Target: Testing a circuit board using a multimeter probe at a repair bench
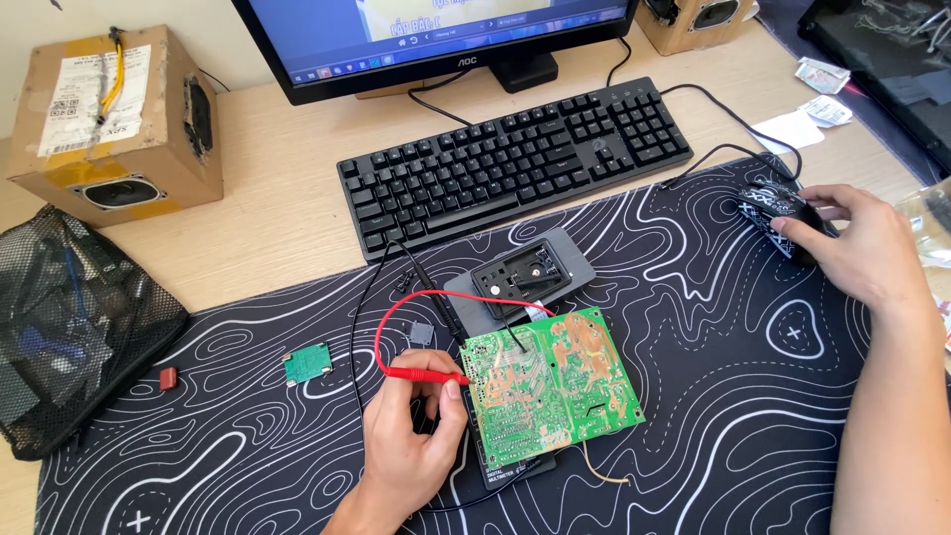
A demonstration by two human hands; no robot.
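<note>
My left hand (411, 441) grips a red multimeter probe (421, 374), its tip touching the left edge of a green circuit board (550, 384) that lies solder side up on a black multimeter (515, 466). A red lead (436, 302) loops from the probe up behind the board. A black probe (436, 287) lies beside it. My right hand (857, 248) rests on a black patterned computer mouse (773, 213) at the right of the black desk mat (248, 446).
A black keyboard (515, 163) and a monitor (436, 40) stand at the back. A grey plastic housing (520, 277) lies above the board. A small green board (307, 364) and a red component (168, 377) lie left. Cardboard speaker box (109, 119), black mesh bag (69, 327).
</note>
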